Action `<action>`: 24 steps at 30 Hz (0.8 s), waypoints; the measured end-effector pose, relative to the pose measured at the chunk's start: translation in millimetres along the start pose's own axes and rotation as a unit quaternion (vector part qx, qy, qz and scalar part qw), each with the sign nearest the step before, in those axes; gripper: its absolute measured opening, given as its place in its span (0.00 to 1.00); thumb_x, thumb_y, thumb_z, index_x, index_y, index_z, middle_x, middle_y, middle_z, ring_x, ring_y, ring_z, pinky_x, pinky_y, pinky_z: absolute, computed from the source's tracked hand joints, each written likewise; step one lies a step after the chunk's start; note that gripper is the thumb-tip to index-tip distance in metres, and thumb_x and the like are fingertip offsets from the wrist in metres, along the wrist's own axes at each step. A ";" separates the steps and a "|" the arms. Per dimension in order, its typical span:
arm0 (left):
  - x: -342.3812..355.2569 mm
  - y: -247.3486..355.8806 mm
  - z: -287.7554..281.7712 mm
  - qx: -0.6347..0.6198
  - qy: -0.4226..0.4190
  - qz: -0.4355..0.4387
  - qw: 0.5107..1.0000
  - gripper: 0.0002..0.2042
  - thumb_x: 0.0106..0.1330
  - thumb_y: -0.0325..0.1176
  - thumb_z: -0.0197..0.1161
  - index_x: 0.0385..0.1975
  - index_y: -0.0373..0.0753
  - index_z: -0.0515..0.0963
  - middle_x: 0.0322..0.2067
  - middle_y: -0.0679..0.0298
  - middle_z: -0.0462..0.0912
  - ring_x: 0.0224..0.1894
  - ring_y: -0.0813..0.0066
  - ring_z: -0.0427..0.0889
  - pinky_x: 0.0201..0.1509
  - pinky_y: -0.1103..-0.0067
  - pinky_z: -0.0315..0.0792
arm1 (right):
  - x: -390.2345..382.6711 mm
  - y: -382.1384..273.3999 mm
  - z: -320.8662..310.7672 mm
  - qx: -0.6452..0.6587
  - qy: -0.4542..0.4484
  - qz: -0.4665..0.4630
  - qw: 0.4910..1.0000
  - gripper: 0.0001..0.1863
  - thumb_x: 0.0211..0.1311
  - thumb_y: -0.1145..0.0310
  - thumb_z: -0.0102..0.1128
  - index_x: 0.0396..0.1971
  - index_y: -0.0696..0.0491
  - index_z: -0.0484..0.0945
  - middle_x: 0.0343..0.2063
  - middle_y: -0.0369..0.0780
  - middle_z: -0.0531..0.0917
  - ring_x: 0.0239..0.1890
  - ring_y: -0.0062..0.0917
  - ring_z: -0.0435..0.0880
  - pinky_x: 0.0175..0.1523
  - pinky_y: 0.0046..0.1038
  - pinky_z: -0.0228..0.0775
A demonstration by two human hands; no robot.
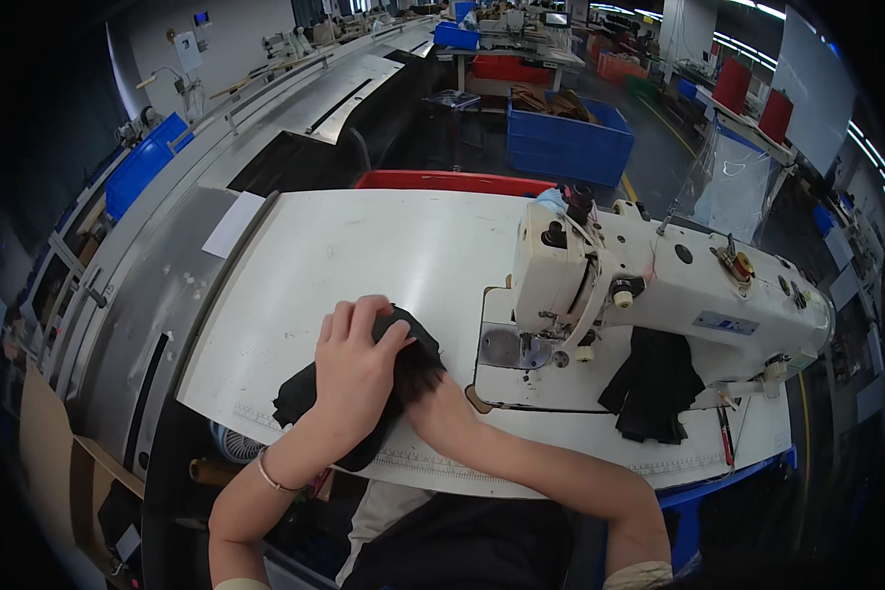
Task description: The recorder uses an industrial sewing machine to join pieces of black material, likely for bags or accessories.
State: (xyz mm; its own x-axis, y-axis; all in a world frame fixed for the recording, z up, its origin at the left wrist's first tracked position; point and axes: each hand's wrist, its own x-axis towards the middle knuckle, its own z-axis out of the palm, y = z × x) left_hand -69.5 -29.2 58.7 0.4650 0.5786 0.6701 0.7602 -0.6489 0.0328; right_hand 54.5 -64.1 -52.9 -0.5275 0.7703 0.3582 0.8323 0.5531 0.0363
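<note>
A piece of black fabric (362, 454) lies bunched at the front left of the white sewing table (364, 241), part of it hanging past the near edge. My left hand (354, 359) is closed on its upper part, fingers curled over the cloth. Black cloth covers the fingers of my right hand (444, 411), which reaches in from the right; whether they grip it is hidden. To the right stands a white sewing machine (669, 270), its needle area apart from both hands. Another black fabric piece (656, 383) with a gathered end rests under the machine's arm.
A red-and-black pen-like tool (726, 436) lies at the table's right front. Beyond the table are a red bin (442, 180) and a blue crate (568, 147) holding brown material. A metal rail table (182, 256) runs along the left, above an open cardboard box (49, 462).
</note>
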 end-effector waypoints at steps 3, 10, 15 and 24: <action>10.1 4.5 62.1 -0.046 -0.081 0.044 0.995 0.06 0.56 0.29 0.62 0.31 0.39 0.74 0.31 0.62 0.74 0.35 0.64 0.76 0.38 0.69 0.73 | -16.8 2.5 -5.8 0.331 0.002 -0.112 0.937 0.25 0.47 0.73 0.54 0.48 0.67 0.71 0.46 0.51 0.75 0.59 0.44 0.67 0.68 0.39 0.52; 12.2 16.2 137.5 -0.203 -0.181 0.001 0.962 0.11 0.56 0.36 0.64 0.35 0.39 0.74 0.31 0.61 0.78 0.25 0.59 0.80 0.25 0.71 0.74 | -104.6 53.1 -61.3 0.218 -0.084 -0.114 0.966 0.32 0.44 0.65 0.59 0.51 0.69 0.69 0.56 0.52 0.70 0.66 0.41 0.60 0.71 0.43 0.45; 34.1 -4.9 194.4 -0.366 -0.247 0.031 0.897 0.11 0.56 0.31 0.61 0.38 0.39 0.78 0.37 0.57 0.80 0.31 0.59 0.82 0.32 0.71 0.77 | -87.4 83.4 -55.9 0.176 -0.115 -0.115 0.971 0.32 0.44 0.58 0.62 0.47 0.66 0.74 0.56 0.50 0.70 0.66 0.45 0.59 0.70 0.45 0.46; 52.0 -2.8 160.8 -0.409 -0.308 -0.113 0.851 0.16 0.48 0.27 0.60 0.39 0.35 0.77 0.39 0.53 0.79 0.37 0.52 0.79 0.40 0.67 0.74 | -108.0 87.9 -7.8 -0.013 0.049 -0.093 0.994 0.30 0.50 0.60 0.52 0.56 0.54 0.68 0.55 0.40 0.73 0.58 0.33 0.70 0.62 0.41 0.61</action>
State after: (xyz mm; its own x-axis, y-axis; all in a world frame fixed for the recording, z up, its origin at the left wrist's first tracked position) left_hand 25.6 82.1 -25.8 0.6903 0.7202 0.0694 0.4084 -0.4671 0.7842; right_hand 186.0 -101.2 -81.1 -0.6543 0.6200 0.4330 0.7269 0.6735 0.1341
